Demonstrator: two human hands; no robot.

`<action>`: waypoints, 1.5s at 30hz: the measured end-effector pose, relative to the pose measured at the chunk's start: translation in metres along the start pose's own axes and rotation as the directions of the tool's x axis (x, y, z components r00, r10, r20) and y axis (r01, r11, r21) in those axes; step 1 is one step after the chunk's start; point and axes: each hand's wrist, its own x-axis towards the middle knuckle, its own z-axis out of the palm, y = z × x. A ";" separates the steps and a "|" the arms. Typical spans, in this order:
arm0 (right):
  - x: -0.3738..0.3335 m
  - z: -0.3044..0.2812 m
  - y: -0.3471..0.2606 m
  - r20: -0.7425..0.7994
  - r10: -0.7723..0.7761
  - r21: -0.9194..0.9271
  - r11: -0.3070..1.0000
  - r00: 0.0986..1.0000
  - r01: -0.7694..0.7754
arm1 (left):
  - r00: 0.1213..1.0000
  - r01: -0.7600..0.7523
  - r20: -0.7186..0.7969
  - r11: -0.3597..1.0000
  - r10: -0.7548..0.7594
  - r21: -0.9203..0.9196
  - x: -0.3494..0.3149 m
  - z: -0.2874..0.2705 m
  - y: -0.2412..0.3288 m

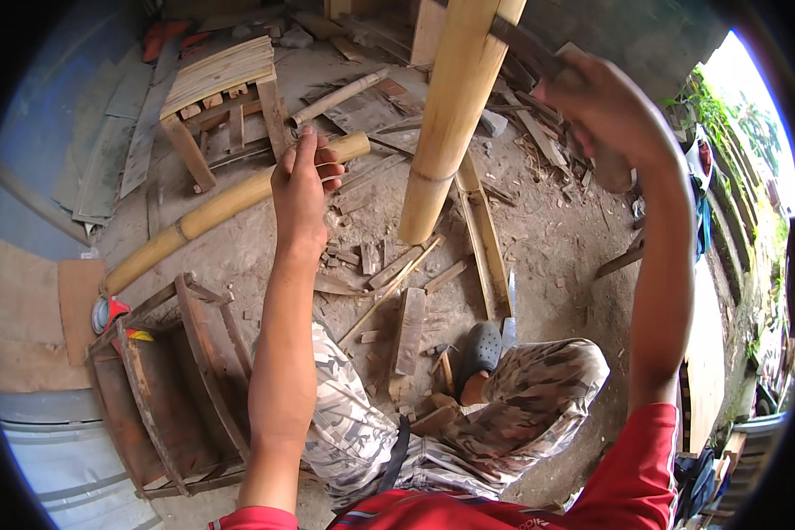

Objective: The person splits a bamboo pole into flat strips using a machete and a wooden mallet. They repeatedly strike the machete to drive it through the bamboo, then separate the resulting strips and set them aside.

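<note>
A thick yellow bamboo pole (pixel 446 115) stands nearly upright in front of me, its lower end above the littered ground and its top out of view. My right hand (pixel 614 106) is closed round the handle of a machete (pixel 528 49), whose dark blade meets the right side of the pole near the top. A rounded brown handle end shows below that fist. To the left of the pole, my left hand (pixel 302 190) is raised with the thumb up and the fingers loosely curled and apart. I see nothing in it. Behind it lies another long bamboo pole (pixel 216 216).
A slatted wooden stool (pixel 225 84) stands at the far left. A wooden frame like a chair (pixel 172 389) lies near left. A split bamboo length (pixel 481 234), a saw blade (pixel 510 318), a hammer (pixel 446 362) and wood scraps (pixel 408 331) litter the ground by my shoe (pixel 481 349).
</note>
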 end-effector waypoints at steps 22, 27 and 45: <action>0.035 0.041 0.033 -0.044 0.047 0.129 0.991 0.998 -0.041 | 1.000 0.008 -0.025 0.998 -0.006 0.068 0.007 -0.011 0.002; 0.040 0.033 0.038 -0.080 -0.044 0.108 0.993 0.996 0.052 | 1.000 0.002 -0.017 0.995 -0.001 0.105 0.007 -0.020 0.007; 0.023 -0.021 0.012 0.059 0.039 -0.106 0.994 0.998 -0.033 | 1.000 0.012 0.024 0.999 -0.013 0.039 0.009 -0.017 0.005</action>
